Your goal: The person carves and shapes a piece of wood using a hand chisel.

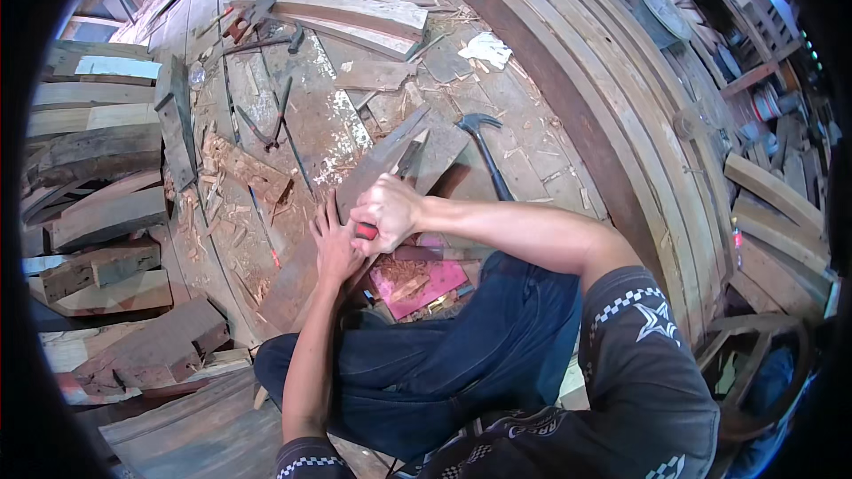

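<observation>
A lane of plank floor (543, 160) runs between a claw hammer (486, 149) and a long timber beam (572, 111), giving a hand room to pass beyond the right forearm (506, 229). Left of the left hand (332, 246), a 2nd gap opens, partly blocked by a short wood block (246, 170), before stacked timber (111, 223) walls off the edge. Pincers (272, 143) and a heap of boards (355, 11) obstruct the far side, while bent legs in jeans (426, 364) close the near side beside a pink sheet (446, 278)
</observation>
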### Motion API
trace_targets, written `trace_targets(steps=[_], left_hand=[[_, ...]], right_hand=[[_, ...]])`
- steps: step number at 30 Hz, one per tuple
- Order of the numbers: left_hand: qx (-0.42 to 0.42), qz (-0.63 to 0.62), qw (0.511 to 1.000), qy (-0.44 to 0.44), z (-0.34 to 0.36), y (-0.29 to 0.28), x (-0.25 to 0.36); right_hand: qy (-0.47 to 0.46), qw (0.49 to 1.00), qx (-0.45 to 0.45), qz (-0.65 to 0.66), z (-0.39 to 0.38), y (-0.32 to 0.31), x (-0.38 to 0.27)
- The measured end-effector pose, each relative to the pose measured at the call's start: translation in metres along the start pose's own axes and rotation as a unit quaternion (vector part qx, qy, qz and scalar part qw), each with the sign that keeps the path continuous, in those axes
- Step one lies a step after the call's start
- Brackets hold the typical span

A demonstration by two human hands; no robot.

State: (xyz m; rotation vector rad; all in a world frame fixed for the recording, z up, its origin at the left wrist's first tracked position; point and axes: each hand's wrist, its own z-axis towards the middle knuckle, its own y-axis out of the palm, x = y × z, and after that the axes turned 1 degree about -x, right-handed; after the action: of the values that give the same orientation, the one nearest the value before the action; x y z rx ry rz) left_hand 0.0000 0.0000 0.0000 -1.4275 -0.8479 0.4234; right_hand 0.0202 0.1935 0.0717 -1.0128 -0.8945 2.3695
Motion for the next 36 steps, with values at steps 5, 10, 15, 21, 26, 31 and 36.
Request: trace_targets(steps=[5, 10, 15, 21, 26, 31, 36], left_hand=[[0.005, 0.001, 1.0, 0.01, -0.003, 0.001, -0.008], [-0.007, -0.007, 1.0, -0.003, -0.002, 0.001, -0.002], [0.006, -0.009, 1.0, -0.005, -0.003, 0.001, -0.008], [0.024, -0.037, 0.999, 0.012, 0.011, 0.009, 0.005], [0.074, -0.053, 0.995, 0.029, 0.002, 0.006, -0.013], [0.001, 0.023, 0.999, -0.025, 0.004, 0.015, -0.003], [0.005, 0.05, 0.999, -0.021, 0.011, 0.018, 0.007]], right_hand=[[-0.02, 0.999, 0.03, -0.003, 0.003, 0.003, -0.006], [-0.025, 0.999, 0.039, 0.001, -0.002, 0.007, -0.003], [-0.02, 0.999, 0.023, -0.017, 0.003, 0.01, -0.003], [-0.058, 0.996, 0.038, -0.052, -0.004, -0.007, 0.01], [-0.058, 0.987, 0.147, 0.013, 0.037, -0.053, -0.042], [0.051, 0.954, 0.296, 0.014, -0.001, -0.092, -0.096], [0.179, 0.894, 0.406, 0.06, -0.063, -0.084, -0.096]])
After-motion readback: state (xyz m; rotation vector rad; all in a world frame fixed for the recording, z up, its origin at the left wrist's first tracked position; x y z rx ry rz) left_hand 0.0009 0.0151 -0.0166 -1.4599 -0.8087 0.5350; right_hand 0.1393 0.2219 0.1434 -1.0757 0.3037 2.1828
